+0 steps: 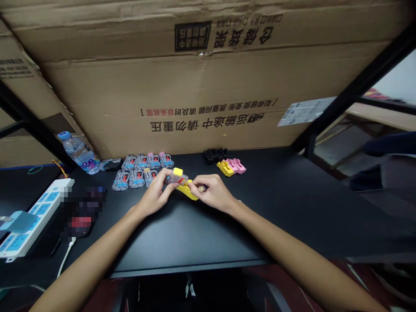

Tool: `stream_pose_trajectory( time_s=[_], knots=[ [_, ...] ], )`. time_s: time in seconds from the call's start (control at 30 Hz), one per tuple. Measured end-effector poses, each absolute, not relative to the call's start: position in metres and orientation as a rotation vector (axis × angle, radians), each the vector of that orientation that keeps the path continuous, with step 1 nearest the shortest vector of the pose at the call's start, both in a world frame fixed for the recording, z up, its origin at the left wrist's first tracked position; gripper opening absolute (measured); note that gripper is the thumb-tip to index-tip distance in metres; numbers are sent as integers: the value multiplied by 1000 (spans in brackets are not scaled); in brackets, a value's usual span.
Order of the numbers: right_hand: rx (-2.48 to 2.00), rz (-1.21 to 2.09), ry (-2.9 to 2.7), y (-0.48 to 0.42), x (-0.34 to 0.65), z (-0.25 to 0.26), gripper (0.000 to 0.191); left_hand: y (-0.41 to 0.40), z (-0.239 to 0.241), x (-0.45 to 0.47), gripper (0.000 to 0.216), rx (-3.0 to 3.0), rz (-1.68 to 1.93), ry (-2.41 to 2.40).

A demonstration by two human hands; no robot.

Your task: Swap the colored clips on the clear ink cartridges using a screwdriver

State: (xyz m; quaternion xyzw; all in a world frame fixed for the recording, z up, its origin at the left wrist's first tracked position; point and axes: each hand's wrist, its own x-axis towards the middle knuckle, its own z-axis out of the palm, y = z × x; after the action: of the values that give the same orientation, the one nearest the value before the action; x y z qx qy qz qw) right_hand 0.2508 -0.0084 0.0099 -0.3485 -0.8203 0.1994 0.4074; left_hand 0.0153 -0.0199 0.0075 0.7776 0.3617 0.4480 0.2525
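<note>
My left hand (157,193) is closed around a clear plastic unit (169,177) with a yellow cap and a red part inside. Just beneath it, a yellow plastic piece (189,191) spans the space between both hands. My right hand (212,190) is closed, its fingertips touching the yellow piece and the clear unit's side. Out of its curled fingers pokes the round tan end of a dark tool (203,188); the rest is hidden. Left of my hands, several similar clear units (136,177) with red and blue parts lie in two rows.
Yellow and pink plastic pieces (232,166) lie behind my right hand, beside black ones (215,155). A water bottle (81,154), a white power strip (35,219) and a phone (86,212) with a cable are at left. Cardboard (195,86) walls the table's back.
</note>
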Motion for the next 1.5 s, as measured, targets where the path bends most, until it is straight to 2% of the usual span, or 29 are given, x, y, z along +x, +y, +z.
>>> stream_pose_trajectory(
  time_s=[0.13, 0.23, 0.37, 0.5, 0.7, 0.87, 1.03, 1.27, 1.5],
  knots=[
    [-911, 481, -2140, 5, 264, 6, 30, -18, 14, 12, 14, 2086, 1404, 1170],
    [-1051, 368, -2142, 23, 288, 8, 22, -14, 12, 8, 23, 2028, 1443, 1334],
    [-1424, 106, -2006, 43, 323, 14, 17, -9, 1, 5, 40, 1985, 1340, 1332],
    [-1731, 35, -1947, 48, 338, 17, 16, -9, -5, 5, 61, 2106, 1135, 1333],
    [-1977, -23, -1995, 45, 334, 20, 20, -13, 0, 6, 52, 2340, 901, 1358],
    [-2012, -19, -1969, 43, 332, 26, 26, -18, 6, 8, 46, 2534, 759, 1576],
    [-1836, -66, -1852, 38, 328, 31, 32, -17, 10, 7, 41, 2616, 704, 1625],
    [-1631, -75, -1846, 35, 324, 29, 40, -12, 8, -1, 33, 2839, 549, 1148],
    [-1629, -115, -1850, 32, 320, 30, 37, -6, 3, -10, 37, 2814, 539, 1321]
  ],
)
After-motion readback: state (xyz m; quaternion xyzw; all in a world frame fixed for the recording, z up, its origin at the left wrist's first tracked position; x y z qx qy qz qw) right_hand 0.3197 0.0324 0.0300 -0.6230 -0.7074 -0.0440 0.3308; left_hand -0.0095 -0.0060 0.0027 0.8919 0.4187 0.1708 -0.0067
